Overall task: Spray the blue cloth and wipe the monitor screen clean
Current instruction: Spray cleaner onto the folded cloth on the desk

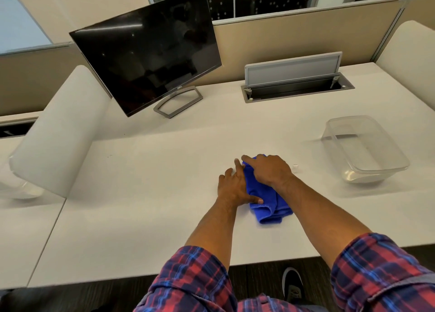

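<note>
Both hands, left hand (231,187) and right hand (268,169), press flat and open-fingered on the blue cloth (266,198) lying on the tabletop (141,194) well before the monitor (146,62), seemingly folding it; spraying needs a bottle, none visible.

Single head view: looks forward and down from above, close over both hands; monitor (146,60) lies beyond the left hand (233,189).
</note>
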Demonstrator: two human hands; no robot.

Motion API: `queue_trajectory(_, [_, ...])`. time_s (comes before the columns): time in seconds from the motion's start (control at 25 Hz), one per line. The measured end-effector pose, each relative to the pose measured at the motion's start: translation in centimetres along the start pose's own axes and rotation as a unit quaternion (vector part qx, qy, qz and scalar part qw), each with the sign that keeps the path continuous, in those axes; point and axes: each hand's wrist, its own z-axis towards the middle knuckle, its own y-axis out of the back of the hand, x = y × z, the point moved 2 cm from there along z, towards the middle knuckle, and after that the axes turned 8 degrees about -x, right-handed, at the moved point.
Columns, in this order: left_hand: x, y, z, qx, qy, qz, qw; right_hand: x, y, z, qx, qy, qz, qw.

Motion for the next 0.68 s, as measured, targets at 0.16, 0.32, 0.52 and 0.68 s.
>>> queue_trajectory(0.16, [0.1,0.0,0.1,0.010,0.003,-0.012,1.000,-1.3,-0.1,-0.1,0.006,-0.019,0.004,1.000])
queue_trajectory(0.32, [0.0,-0.1,0.1,0.015,0.004,-0.017,1.000,-3.1,-0.1,-0.3,-0.001,-0.078,0.015,0.997])
queue_trajectory(0.52, [0.0,0.0,0.2,0.013,0.005,-0.014,1.000,-2.6,0.3,-0.4,-0.015,-0.042,0.008,0.999])
queue_trajectory(0.68, [-0.1,0.0,0.1,0.007,0.013,-0.019,1.000,0.4,0.0,-0.5,-0.033,0.050,-0.016,0.998])
